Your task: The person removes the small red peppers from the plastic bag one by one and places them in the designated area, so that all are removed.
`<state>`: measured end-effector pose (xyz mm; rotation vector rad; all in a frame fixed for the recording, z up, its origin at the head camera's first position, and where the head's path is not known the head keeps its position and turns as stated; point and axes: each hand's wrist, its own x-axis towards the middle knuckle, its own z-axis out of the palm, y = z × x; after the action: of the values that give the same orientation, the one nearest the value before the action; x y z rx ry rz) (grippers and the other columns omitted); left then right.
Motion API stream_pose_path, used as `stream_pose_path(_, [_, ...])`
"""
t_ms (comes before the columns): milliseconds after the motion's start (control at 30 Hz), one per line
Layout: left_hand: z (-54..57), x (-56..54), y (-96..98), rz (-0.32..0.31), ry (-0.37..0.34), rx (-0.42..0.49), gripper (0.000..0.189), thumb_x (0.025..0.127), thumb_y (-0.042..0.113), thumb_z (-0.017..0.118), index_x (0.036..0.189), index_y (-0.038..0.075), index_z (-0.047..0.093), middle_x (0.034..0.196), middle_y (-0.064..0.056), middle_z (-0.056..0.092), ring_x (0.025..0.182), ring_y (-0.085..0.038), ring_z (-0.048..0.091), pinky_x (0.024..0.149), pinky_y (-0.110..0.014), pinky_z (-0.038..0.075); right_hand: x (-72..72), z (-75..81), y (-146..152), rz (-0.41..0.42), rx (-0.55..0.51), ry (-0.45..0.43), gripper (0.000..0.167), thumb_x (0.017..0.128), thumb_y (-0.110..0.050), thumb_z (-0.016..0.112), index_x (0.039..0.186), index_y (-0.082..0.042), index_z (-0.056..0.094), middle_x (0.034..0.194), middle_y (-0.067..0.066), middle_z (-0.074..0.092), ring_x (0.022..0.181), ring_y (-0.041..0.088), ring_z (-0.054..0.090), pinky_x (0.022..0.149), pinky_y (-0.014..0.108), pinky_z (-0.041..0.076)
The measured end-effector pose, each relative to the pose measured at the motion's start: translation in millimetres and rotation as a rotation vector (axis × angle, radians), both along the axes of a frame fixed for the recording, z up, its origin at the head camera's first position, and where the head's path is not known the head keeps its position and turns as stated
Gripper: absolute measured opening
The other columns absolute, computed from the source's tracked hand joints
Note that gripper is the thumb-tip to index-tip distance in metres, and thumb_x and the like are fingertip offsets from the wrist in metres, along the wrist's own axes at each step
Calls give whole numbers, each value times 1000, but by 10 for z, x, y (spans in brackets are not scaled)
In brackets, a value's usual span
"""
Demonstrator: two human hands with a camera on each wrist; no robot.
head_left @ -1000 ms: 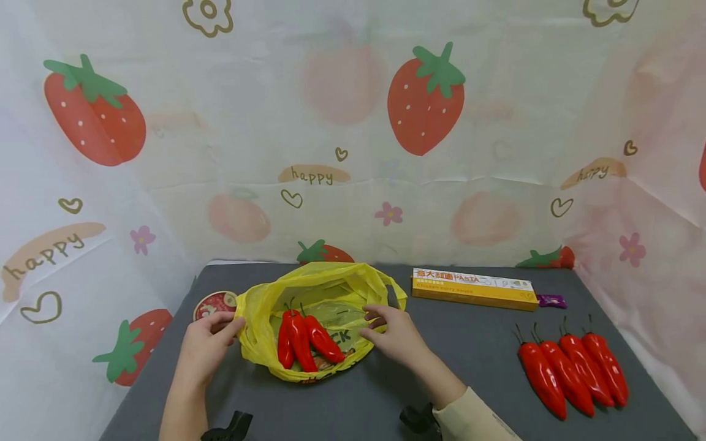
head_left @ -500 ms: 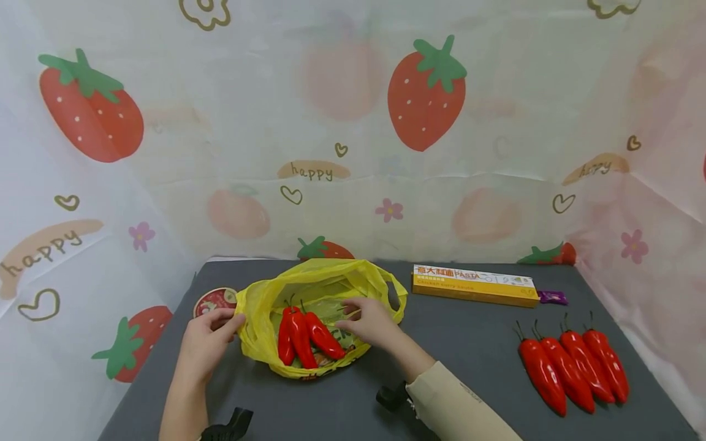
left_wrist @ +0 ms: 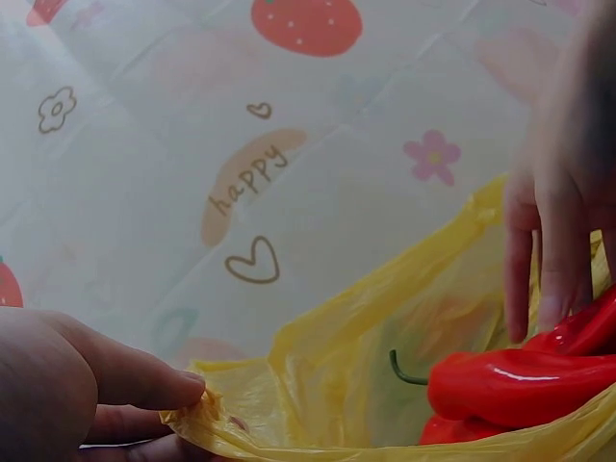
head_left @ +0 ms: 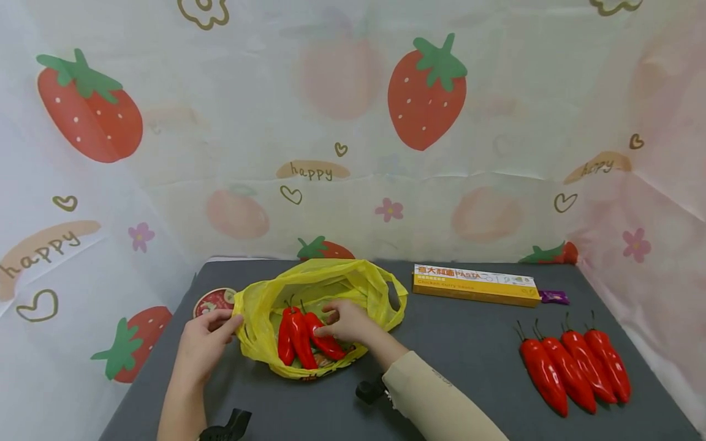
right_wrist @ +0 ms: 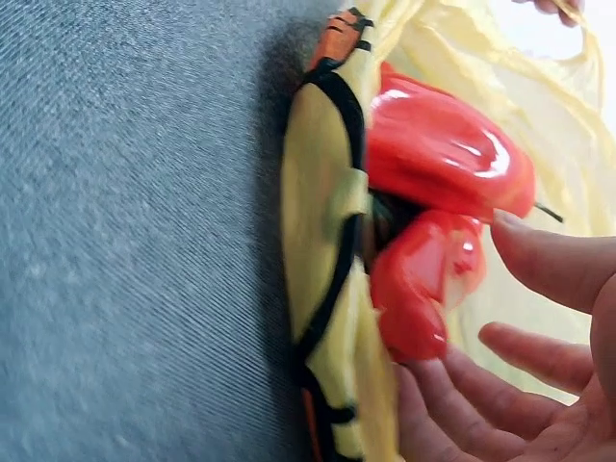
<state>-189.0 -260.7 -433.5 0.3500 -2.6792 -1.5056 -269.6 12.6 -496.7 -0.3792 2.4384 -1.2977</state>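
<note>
A yellow plastic bag (head_left: pixel 254 337) lies on the table with its mouth spread toward me. My left hand (head_left: pixel 201 346) pinches the left edge of its rim between thumb and fingers, which the left wrist view shows closely. Inside are 3 glossy red chili peppers (head_left: pixel 299 340) with thin stems. My right hand (head_left: pixel 353 321) reaches into the bag over the rightmost pepper (head_left: pixel 329 348). In the right wrist view its thumb (right_wrist: pixel 549 255) is beside one pepper (right_wrist: pixel 448 144), and its spread, loosely bent fingers (right_wrist: pixel 472 399) come up to the lower pepper (right_wrist: pixel 414 284).
To the right, several more red chili peppers (head_left: pixel 573 370) lie in a row on the dark grey table (head_left: pixel 463 361). A yellow pasta box (head_left: pixel 475 286) and a small purple packet (head_left: pixel 553 297) lie at the back. A round, partly hidden reddish item (head_left: pixel 212 300) sits behind my left hand.
My right hand has moved left from the bag's right side to the rightmost pepper inside. My left hand stays at the rim; the peppers have not visibly shifted.
</note>
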Motion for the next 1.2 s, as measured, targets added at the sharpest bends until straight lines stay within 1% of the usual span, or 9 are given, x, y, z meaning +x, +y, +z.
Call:
stream_pose_path(67, [1, -1, -1, 1, 1, 2, 47, 99, 38, 65, 126, 0, 66, 107, -11, 71, 95, -26, 64, 74, -18, 52, -3, -35, -25, -7, 0, -15, 58, 85, -29, 83, 133, -5, 62, 113, 10, 71, 93, 22, 68, 79, 37, 57])
stream_pose_path(133, [3, -1, -4, 1, 1, 3, 48, 99, 39, 65, 126, 0, 65, 107, -11, 70, 96, -26, 64, 74, -18, 52, -2, -60, -43, -10, 10, -6, 58, 83, -28, 85, 132, -5, 63, 110, 8, 71, 95, 21, 66, 79, 37, 56])
stream_pose_path(233, [6, 0, -12, 1, -3, 4, 48, 99, 39, 65, 126, 0, 65, 106, -11, 71, 96, -27, 64, 74, -19, 52, -1, -86, -61, -17, -9, -14, 58, 81, -23, 86, 131, -4, 64, 106, 8, 71, 94, 21, 66, 78, 36, 56])
stream_pose_path(433, [8, -1, -22, -5, -7, 8, 49, 98, 40, 65, 126, -1, 65, 104, -8, 71, 95, -26, 64, 75, -19, 53, -2, -106, -50, -36, -78, -88, 54, 80, -13, 86, 128, -1, 65, 105, 9, 69, 94, 21, 64, 79, 36, 56])
stream_pose_path(633, [9, -18, -3, -10, -4, -2, 48, 98, 38, 66, 126, -1, 65, 103, -9, 72, 91, -23, 65, 73, -19, 52, 7, -42, -25, -59, -85, -149, 45, 84, -9, 82, 125, 0, 67, 121, 14, 66, 107, 28, 63, 87, 42, 56])
stream_pose_path(733, [10, -29, 13, -10, -4, -8, 47, 98, 37, 66, 125, -1, 66, 104, -10, 72, 90, -22, 65, 72, -19, 52, 5, -1, 8, -75, -75, -166, 44, 87, -11, 79, 128, -2, 65, 128, 15, 63, 112, 30, 62, 90, 44, 55])
stream_pose_path(967, [16, -5, 17, -7, -17, 1, 48, 99, 38, 65, 126, -1, 65, 107, -12, 70, 96, -28, 64, 73, -19, 52, 8, 102, 112, -73, -61, -154, 46, 90, -17, 77, 131, -3, 62, 129, 17, 62, 110, 30, 64, 86, 44, 57])
stream_pose_path(1067, [16, -3, 16, -7, -19, 0, 47, 99, 38, 65, 126, -1, 65, 107, -11, 70, 94, -26, 63, 73, -20, 52, 23, 130, 161, -65, -62, -148, 46, 90, -18, 77, 131, -5, 62, 125, 16, 63, 107, 29, 64, 84, 43, 57])
stream_pose_path(1200, [22, -2, 15, -10, -10, -5, 48, 98, 38, 65, 126, -1, 65, 107, -11, 70, 92, -24, 63, 73, -22, 53, 61, 153, 229, -64, -69, -110, 45, 90, -19, 77, 130, -5, 63, 117, 13, 65, 103, 26, 63, 83, 41, 57])
